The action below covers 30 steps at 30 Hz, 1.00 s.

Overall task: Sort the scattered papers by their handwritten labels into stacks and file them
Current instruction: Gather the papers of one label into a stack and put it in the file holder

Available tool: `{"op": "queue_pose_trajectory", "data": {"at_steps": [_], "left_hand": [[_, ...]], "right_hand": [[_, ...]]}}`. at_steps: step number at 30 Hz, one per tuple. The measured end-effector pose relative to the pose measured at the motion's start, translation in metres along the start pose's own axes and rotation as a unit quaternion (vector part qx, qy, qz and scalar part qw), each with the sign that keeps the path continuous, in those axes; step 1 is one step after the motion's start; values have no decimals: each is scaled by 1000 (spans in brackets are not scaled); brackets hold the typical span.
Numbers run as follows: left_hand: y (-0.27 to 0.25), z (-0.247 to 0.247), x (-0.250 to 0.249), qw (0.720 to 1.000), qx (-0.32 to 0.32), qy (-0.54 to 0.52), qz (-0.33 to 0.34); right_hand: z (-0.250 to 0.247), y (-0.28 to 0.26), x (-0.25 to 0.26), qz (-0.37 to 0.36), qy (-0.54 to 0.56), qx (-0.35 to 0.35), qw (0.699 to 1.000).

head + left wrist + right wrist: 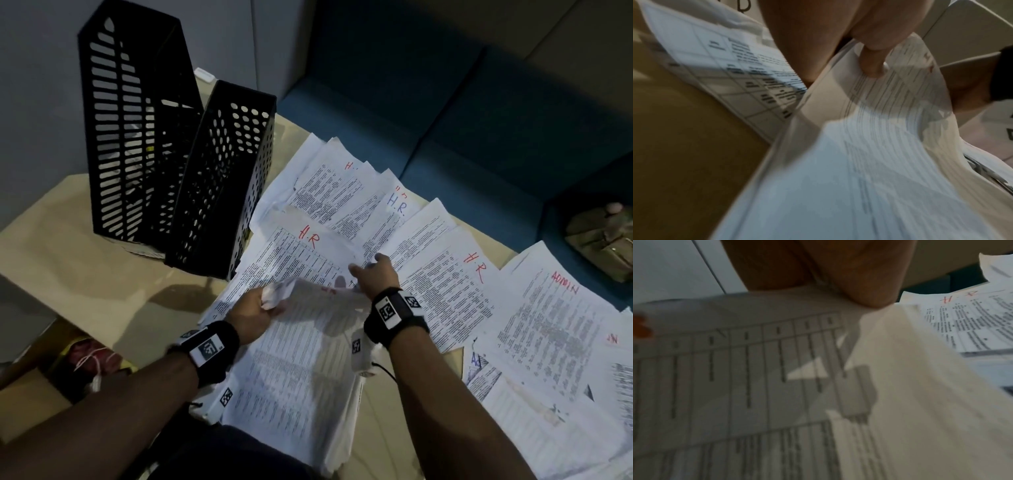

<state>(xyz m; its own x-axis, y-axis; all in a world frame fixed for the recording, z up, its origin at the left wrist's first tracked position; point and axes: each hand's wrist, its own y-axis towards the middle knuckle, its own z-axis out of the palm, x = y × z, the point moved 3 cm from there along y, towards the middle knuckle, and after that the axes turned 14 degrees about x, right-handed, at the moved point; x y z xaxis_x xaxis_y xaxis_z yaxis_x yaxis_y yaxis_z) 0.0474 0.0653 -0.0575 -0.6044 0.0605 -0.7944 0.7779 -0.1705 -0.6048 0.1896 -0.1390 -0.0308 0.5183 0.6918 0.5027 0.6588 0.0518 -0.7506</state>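
Note:
My left hand (255,313) grips the upper left corner of a thick paper stack (308,342) that curves up off the table towards me. In the left wrist view its thumb (871,65) presses the top sheet of that stack (859,162). My right hand (371,274) is at the stack's upper right corner and holds its edge; a digit of the right hand (865,293) rests on the tabled top sheet (756,369). Loose sheets marked "H.R." (301,246) fan out beyond the hands. An "ADMIN" sheet (555,308) lies to the right.
Two black perforated file holders (137,137) (222,178) stand at the table's back left, the taller with a few papers inside. The tan table (68,257) is bare left of the papers. A blue sofa (445,120) holding an olive bag (606,240) lies beyond.

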Motion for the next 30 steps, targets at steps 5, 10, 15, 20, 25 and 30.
{"op": "queue_pose_trajectory", "data": {"at_steps": [5,10,15,20,25,30], "left_hand": [[0,-5,1,999,27,-20,2],[-11,-7,4,998,62,-5,-13],[-18,-2,-2,999,40,12,23],[-12,-2,3,998,26,22,48],[-20,6,-18,999,32,-15,23],[-4,3,-14,994,-11,-107,33]], "right_hand": [[15,5,15,-12,-12,18,1000],[12,-32,37,-91,-85,-27,992],[-58,-95,87,-318,139,-223,911],[-139,-169,113,-510,240,-325,759],[-124,-128,55,-373,157,-303,863],[-33,-73,-52,-147,86,-181,969]]}}
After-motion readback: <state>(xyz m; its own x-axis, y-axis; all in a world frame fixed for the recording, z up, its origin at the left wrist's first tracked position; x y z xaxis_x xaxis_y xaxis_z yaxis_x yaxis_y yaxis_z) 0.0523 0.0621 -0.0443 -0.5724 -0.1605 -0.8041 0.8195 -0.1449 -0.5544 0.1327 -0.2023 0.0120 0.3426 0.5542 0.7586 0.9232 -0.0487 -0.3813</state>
